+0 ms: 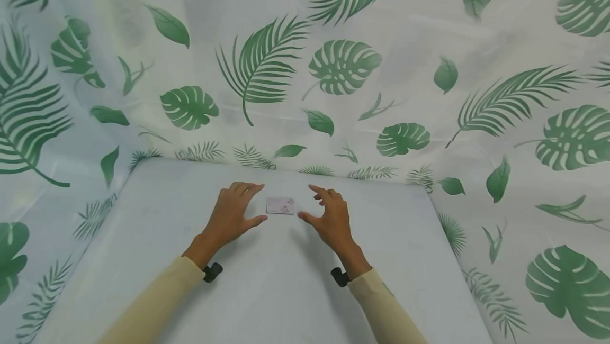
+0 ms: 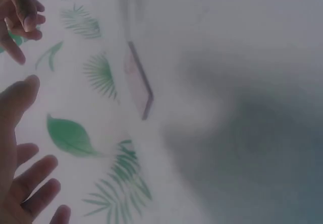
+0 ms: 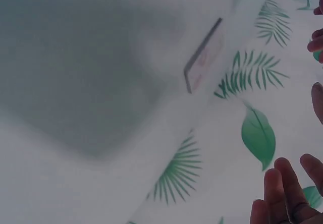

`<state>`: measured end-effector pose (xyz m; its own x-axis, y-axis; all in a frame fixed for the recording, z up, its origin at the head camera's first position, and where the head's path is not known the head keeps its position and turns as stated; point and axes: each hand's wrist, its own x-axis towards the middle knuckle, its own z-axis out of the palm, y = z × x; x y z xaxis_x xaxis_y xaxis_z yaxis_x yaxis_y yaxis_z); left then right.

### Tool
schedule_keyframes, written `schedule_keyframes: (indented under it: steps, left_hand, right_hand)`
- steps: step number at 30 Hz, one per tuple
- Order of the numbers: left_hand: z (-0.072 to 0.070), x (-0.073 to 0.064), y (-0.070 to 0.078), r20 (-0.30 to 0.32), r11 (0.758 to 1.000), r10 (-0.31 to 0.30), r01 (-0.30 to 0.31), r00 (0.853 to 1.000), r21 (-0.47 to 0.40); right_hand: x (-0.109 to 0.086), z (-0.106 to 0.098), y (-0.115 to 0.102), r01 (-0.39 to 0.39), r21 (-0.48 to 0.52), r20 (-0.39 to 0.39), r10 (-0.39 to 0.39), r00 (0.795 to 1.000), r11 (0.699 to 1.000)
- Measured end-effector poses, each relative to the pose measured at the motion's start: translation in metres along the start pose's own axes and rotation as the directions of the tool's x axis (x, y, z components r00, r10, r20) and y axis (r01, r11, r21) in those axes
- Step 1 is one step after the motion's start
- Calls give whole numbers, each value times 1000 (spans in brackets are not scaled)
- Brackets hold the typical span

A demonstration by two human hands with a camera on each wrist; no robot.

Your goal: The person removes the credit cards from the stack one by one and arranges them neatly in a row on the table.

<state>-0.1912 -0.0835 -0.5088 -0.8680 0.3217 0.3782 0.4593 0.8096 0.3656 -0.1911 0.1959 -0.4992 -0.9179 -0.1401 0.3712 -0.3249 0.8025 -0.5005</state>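
Note:
A small, flat, pale pink rectangular box or pad (image 1: 280, 205) with reddish markings and a dark lower edge lies on the white table. To its left, my left hand (image 1: 232, 210) hovers with thumb and fingers spread apart, holding nothing. My right hand (image 1: 330, 216) mirrors it on the other side, also holding nothing. Both thumbs point inward, close to the pink item but apart from it. In the left wrist view the pink item (image 2: 139, 82) appears edge-on and thin; the right wrist view shows the same item (image 3: 203, 56) beyond a soft shadow.
The white tabletop (image 1: 286, 291) meets a white cloth backdrop (image 1: 405, 26) printed with green leaves at the back and both sides. Each wrist carries a small black camera, the left one (image 1: 212, 272) and the right one (image 1: 340, 277), below the sleeve cuffs.

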Motion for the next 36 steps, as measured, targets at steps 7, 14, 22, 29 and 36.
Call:
schedule_keyframes:
  steps: [7, 14, 22, 29, 36]
  left_hand:
    - [25, 3, -6, -8, 997, -43, 42, 999, -63]
    - [46, 7, -15, 9, 990, -88, 89, 996, -106]
    - [67, 15, -21, 48, 983, -126, 131, 991, -129]
    - [72, 21, -16, 86, 981, -143, 153, 986, -119]
    - [80, 26, -19, 140, 980, -172, 184, 975, -80]
  right_hand:
    - [2, 19, 10, -62, 44, 44, 60, 997, 997]
    - [6, 40, 16, -134, 56, 119, 127, 985, 989]
    - [11, 57, 22, -153, 44, 174, 143, 974, 987]
    - [18, 65, 26, -164, 50, 209, 150, 966, 985]
    - [25, 74, 29, -199, 27, 269, 185, 945, 980]
